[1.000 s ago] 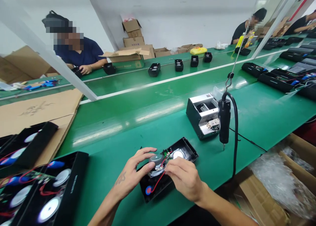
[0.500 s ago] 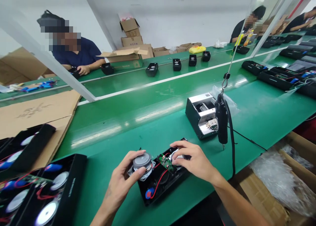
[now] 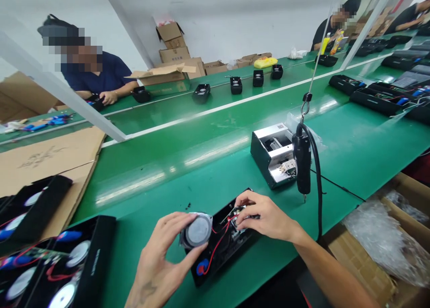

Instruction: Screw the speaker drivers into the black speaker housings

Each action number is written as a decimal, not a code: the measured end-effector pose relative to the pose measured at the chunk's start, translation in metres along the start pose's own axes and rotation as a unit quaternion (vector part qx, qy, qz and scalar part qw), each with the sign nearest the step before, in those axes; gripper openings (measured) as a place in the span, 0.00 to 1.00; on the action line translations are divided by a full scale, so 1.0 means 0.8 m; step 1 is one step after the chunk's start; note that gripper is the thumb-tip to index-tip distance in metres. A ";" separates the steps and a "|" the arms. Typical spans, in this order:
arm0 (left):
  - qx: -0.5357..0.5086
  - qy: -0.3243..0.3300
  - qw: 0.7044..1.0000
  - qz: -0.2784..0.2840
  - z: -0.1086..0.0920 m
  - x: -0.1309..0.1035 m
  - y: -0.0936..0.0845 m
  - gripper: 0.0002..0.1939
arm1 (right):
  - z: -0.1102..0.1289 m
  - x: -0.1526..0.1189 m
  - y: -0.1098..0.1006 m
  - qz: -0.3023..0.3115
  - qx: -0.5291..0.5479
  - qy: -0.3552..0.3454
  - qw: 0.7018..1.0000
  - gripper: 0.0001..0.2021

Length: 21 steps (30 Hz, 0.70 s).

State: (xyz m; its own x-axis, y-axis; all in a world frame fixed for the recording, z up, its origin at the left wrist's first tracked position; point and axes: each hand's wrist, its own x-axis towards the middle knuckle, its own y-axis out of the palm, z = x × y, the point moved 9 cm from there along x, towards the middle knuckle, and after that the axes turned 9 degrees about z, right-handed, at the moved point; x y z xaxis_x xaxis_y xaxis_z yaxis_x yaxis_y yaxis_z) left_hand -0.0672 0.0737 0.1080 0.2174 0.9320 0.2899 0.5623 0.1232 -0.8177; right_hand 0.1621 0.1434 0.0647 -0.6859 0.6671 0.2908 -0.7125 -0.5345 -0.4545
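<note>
A round grey speaker [image 3: 199, 231] is gripped between the thumb and fingers of my left hand [image 3: 168, 245], tilted at the left edge of an open black housing [image 3: 218, 265]. Inside the housing lie a blue part [image 3: 202, 266] and red wires [image 3: 218, 246]. My right hand [image 3: 265, 214] is at the housing's far right end, its fingers closed on a metal part [image 3: 239, 218] that they partly cover. The green circuit board is hardly visible there.
A black electric screwdriver [image 3: 303, 160] hangs by a cord beside a silver and black device [image 3: 273, 153]. Black housings with speakers [image 3: 97, 258] stand at left. Cardboard boxes [image 3: 356, 263] are at lower right. A person [image 3: 107, 75] works across the bench.
My left hand has tipped the speaker so its round face shows more. The fingers of my right hand have drawn closer together, and the circuit board has moved or turned out of clear sight.
</note>
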 end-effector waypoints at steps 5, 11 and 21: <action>0.097 0.102 0.988 0.066 -0.031 0.001 0.027 0.22 | 0.000 -0.021 -0.003 -0.029 0.024 -0.039 0.999 0.02; 0.145 0.138 0.975 0.094 -0.056 0.002 0.028 0.20 | 0.011 -0.026 -0.001 0.017 0.062 -0.114 0.991 0.03; 0.235 0.156 0.954 0.105 -0.071 0.000 0.066 0.16 | 0.010 -0.026 -0.002 -0.002 0.018 -0.109 0.994 0.03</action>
State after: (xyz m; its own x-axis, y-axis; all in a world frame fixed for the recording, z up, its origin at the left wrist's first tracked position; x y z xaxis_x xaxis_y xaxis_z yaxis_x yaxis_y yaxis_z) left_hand 0.0077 0.0611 0.0930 0.5537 0.8156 0.1681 0.0762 0.1514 -0.9855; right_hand 0.1762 0.1260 0.0661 -0.6959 0.5425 0.4706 -0.7175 -0.5524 -0.4243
